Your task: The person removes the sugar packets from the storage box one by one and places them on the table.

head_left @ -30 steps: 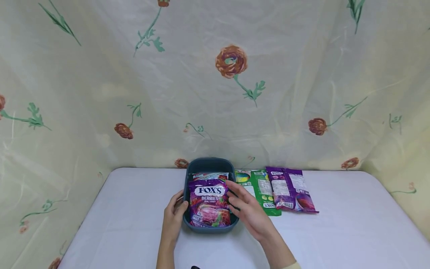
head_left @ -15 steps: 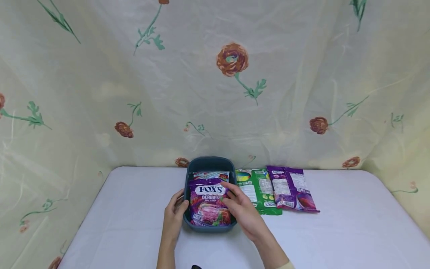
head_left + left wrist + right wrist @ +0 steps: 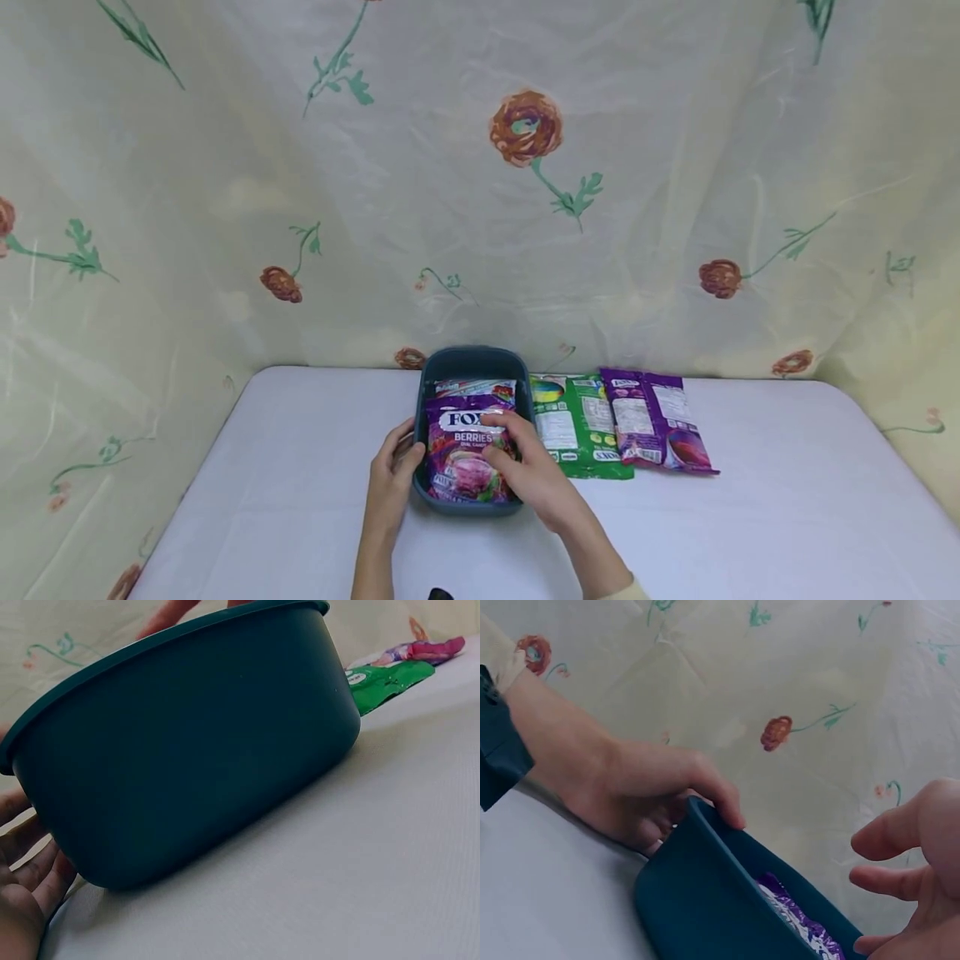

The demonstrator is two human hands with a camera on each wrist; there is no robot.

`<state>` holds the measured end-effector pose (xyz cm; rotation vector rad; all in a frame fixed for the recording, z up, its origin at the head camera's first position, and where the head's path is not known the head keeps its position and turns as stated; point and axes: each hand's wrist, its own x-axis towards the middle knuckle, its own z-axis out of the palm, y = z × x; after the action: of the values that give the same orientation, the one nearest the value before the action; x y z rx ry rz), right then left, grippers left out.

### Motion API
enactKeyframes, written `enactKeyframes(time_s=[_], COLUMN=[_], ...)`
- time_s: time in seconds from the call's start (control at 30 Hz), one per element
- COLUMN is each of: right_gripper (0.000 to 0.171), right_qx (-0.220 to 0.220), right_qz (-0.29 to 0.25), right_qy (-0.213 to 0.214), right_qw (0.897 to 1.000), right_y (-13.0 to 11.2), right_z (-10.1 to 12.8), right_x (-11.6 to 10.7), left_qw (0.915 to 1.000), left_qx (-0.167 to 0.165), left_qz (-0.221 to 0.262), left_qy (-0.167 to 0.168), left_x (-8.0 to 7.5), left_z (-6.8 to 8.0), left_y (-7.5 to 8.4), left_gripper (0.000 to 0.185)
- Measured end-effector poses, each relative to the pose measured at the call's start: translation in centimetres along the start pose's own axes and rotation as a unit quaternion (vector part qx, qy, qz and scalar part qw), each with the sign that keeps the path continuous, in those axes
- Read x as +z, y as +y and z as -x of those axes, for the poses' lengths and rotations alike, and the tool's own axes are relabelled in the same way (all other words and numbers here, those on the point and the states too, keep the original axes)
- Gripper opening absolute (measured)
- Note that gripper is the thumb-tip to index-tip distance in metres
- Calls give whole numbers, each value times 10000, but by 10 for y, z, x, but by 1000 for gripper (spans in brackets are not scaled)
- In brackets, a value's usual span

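Observation:
A dark teal plastic tub (image 3: 469, 363) stands on the white table, its wall (image 3: 187, 750) filling the left wrist view. A purple FOX'S Berries candy bag (image 3: 461, 458) lies on top inside it, with another packet (image 3: 474, 387) behind. My left hand (image 3: 393, 467) grips the tub's left rim, thumb hooked over the edge (image 3: 712, 799), fingers (image 3: 26, 889) along the outside wall. My right hand (image 3: 525, 471) lies over the bag's right half, with its loosely bent fingers (image 3: 900, 859) touching the bag (image 3: 799, 926).
Right of the tub a green candy bag (image 3: 573, 425) and a purple candy bag (image 3: 656, 421) lie flat side by side, face down. A flowered cream cloth (image 3: 525, 208) hangs behind the table and at both sides.
My right hand has slid left from the tub's right edge onto the purple bag, which now sits a little lower in the tub. The left hand keeps its hold on the rim.

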<state>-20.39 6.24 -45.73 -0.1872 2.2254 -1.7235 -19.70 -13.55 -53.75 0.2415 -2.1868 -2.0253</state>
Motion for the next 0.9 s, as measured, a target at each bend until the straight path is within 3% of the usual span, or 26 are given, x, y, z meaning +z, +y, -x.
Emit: enactKeyframes(time_s=[0.3,0.53,0.9], right_gripper=[28,27,40], right_qx=[-285,-182,31], right_qz=[460,302,69], right_qy=[19,150,231], right_qw=[9985,9993,9997], right_y=[1,1,2], right_z=[-4,-3,-3], right_x=[5,6,4], left_qw=[10000,10000,10000], left_qx=[-17,13,73], left_qz=[-27,-78,4], left_qy=[27,59,66], left_x=[0,-2,-1], left_z=[-2,-1,-4], left_y=[0,0,-1], left_gripper=[44,43,42])
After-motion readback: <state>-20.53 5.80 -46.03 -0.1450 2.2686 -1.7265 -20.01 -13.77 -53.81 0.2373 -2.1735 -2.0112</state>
